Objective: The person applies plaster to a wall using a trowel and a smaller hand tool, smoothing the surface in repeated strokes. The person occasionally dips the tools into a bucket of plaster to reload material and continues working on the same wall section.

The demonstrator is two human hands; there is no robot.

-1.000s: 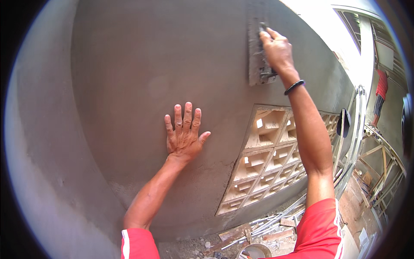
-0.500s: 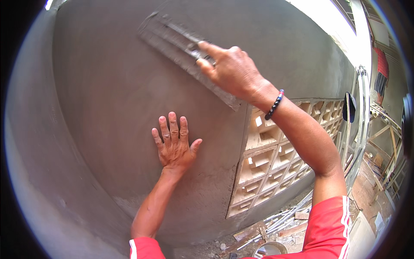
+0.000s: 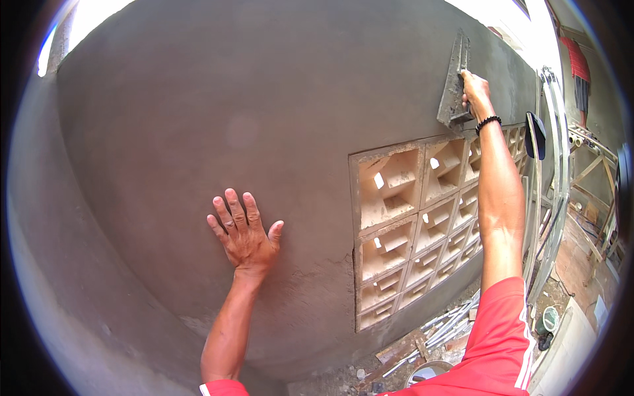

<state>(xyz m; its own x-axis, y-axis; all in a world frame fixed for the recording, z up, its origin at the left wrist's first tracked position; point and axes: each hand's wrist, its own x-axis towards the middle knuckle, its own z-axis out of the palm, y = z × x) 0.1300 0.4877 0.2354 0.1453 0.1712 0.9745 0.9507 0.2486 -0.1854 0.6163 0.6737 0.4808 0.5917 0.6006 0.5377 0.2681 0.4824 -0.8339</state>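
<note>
In front of me rises a grey plastered wall [image 3: 264, 79], smooth over most of its face. My left hand [image 3: 249, 244] rests against it, palm on the plaster and fingers spread. Far up on the right, my right hand [image 3: 477, 92] grips a plastering trowel [image 3: 453, 86] with a long, mortar-smeared blade. The blade stands nearly upright at the wall, just above the block grille. That grille of pale ventilation blocks [image 3: 416, 221] is set into the wall between and below my hands. Rough plaster shows along its left edge.
A curved grey wall [image 3: 72, 264] closes the left side. Below the grille lie metal strips [image 3: 449, 327], rubble and a bucket [image 3: 429, 371]. Upright poles [image 3: 558, 158] and a dark cap-like thing [image 3: 535, 135] stand at right. A person in red [image 3: 576, 63] is farther off.
My right hand has swept the trowel from upper middle to the far right, turning the blade from slanted to nearly upright. My left hand stays on the wall. The view has shifted slightly.
</note>
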